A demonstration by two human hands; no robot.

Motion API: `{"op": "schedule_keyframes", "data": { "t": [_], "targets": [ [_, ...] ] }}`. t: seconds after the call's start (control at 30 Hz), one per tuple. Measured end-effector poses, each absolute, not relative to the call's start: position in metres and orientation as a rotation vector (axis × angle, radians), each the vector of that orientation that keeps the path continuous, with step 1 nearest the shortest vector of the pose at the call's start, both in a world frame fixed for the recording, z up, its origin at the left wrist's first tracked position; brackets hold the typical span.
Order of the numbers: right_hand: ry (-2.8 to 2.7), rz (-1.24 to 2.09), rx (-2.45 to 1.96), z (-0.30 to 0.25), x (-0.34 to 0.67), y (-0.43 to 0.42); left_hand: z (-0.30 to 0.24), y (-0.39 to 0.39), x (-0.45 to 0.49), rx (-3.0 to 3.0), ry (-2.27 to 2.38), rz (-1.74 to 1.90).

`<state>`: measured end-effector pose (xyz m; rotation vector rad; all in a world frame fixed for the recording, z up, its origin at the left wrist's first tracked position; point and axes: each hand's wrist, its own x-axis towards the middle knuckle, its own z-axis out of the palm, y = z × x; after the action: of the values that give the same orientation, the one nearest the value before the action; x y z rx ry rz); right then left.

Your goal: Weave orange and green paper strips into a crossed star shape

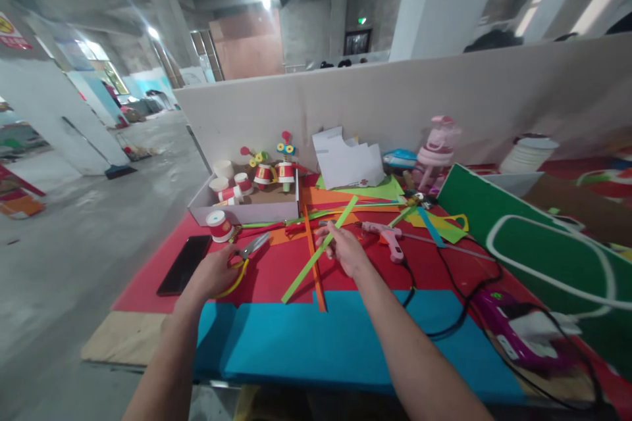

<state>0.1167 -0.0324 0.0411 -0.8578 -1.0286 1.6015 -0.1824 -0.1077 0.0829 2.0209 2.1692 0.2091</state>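
My left hand [216, 272] is closed on a pair of scissors [254, 245] with yellow handles, at the left of the red tabletop. The silver blades point away to the right, slightly apart. Between the thumb and fingers of my right hand [345, 250] is a light green paper strip [309, 268], slanting from lower left to upper right. Beneath it, an orange paper strip [312, 256] runs lengthwise on the table. To the right of that hand lies a pink glue gun [390, 237] with its black cord.
A black phone [185, 266] and a paper cup [219, 226] sit at the left. Behind them a shallow box [247, 213] holds cups and small cup figures. Blue sheets [316, 342] cover the front edge. A purple power strip [518, 332] and cords lie right, beside a green board [533, 250].
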Motion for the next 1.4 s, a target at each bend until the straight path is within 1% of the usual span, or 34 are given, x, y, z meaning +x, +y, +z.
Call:
{"op": "schedule_keyframes", "data": {
  "t": [0.23,0.4,0.43,0.53,0.63,0.77,0.87,1.0,1.1,1.2,1.3,1.4],
  "targets": [
    [-1.011,1.624,-0.849,0.033,0.115,-0.029,0.058,-0.064,-0.190,2.318,1.943,0.351],
    [-0.894,1.746,-0.787,0.032,0.113,-0.029,0.075,-0.059,-0.168,2.440,2.052,0.282],
    [-0.866,1.796,-0.769,0.032,0.112,-0.029,0.082,-0.058,-0.158,2.445,2.055,0.353],
    [-0.845,1.940,-0.738,0.032,0.114,-0.030,0.094,-0.047,-0.120,2.424,1.777,0.598],
    [-0.887,1.992,-0.773,0.031,0.117,-0.029,0.084,-0.030,-0.083,2.222,1.807,0.720],
    [-0.957,1.952,-0.805,0.026,0.119,-0.025,0.044,-0.015,-0.055,1.922,1.920,0.887],
    [-1.058,1.815,-0.843,0.023,0.116,-0.023,0.019,-0.009,-0.046,1.753,1.814,1.024],
    [-1.142,1.604,-0.919,0.020,0.113,-0.020,0.011,-0.007,-0.041,1.720,1.549,1.141],
    [-1.111,1.523,-0.967,0.018,0.113,-0.020,0.020,-0.016,-0.043,1.544,1.332,1.126],
    [-0.999,1.501,-1.011,0.018,0.112,-0.020,0.032,-0.031,-0.049,1.329,1.140,0.936],
    [-0.923,1.529,-1.041,0.018,0.110,-0.022,0.041,-0.042,-0.053,1.280,1.008,0.774],
    [-0.993,1.529,-1.036,0.019,0.108,-0.024,0.044,-0.046,-0.051,1.295,0.973,0.657]
  ]
}}
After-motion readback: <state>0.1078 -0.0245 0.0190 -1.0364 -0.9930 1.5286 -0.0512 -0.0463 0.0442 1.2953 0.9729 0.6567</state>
